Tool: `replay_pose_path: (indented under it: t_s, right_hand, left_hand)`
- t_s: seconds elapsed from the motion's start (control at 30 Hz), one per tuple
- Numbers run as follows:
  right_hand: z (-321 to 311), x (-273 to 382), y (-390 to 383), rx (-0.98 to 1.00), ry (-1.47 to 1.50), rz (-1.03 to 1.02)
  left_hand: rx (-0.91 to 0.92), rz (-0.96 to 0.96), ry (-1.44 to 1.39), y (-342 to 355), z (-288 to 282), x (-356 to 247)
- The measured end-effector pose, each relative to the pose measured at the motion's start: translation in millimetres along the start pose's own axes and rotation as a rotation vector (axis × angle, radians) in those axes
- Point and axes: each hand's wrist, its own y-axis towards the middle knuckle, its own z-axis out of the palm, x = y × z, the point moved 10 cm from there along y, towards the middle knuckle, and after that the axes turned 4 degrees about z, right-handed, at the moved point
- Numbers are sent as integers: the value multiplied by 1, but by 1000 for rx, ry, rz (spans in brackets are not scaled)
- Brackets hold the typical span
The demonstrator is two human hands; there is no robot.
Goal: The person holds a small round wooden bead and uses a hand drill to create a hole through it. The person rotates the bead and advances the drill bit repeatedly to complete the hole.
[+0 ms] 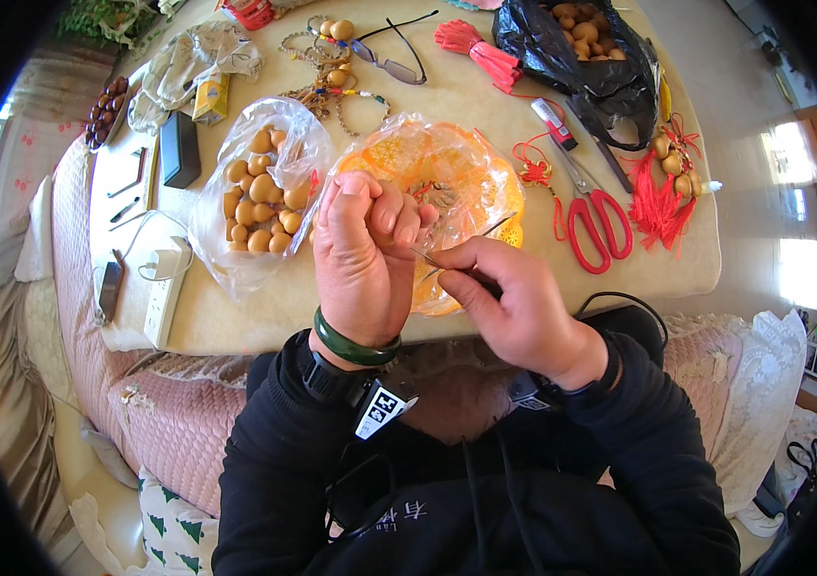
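Head view: pinched between thumb and forefinger of the right hand point(516, 305), a slim tool point(426, 257), narrow toward the tip, its exact kind too small to tell. Long axis aslant, rising from the right grip toward the left, aimed at the curled fingertips of the left hand point(358, 259). Clearly nearer to the right hand, being gripped there; tip just beside the left fingertips, with touching or apart impossible to tell. Left fingers folded narrow over an upturned palm, thumb upright alongside; cannot tell whether anything small sits inside the fold. Right hand lower and to the right, left hand slightly higher, near each other, with only the tool between. To judge from the pose, most turning on that short stretch from tip to left fingertips. Beyond the right forefinger, another thin dark length slanting up to the right, perhaps part of the same tool. Behind both hands, an orange-patterned bag point(490, 178) on the cream table point(221, 312); farther left, a clear bag point(216, 261) of tan gourds point(261, 187); to the right, well apart from the tool, red-handled scissors point(576, 226), handles toward the near edge.
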Motion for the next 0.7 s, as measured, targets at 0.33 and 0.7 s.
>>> replay_pose_path:
  t_s: [0.33, 0.7]
  right_hand:
    - [4, 23, -3, -71, -245, -290]
    - [6, 11, 4, 15, 1, -116]
  left_hand:
    - [-10, 5, -36, -1, 1, -1]
    - [-26, 14, -1, -2, 0, -1]
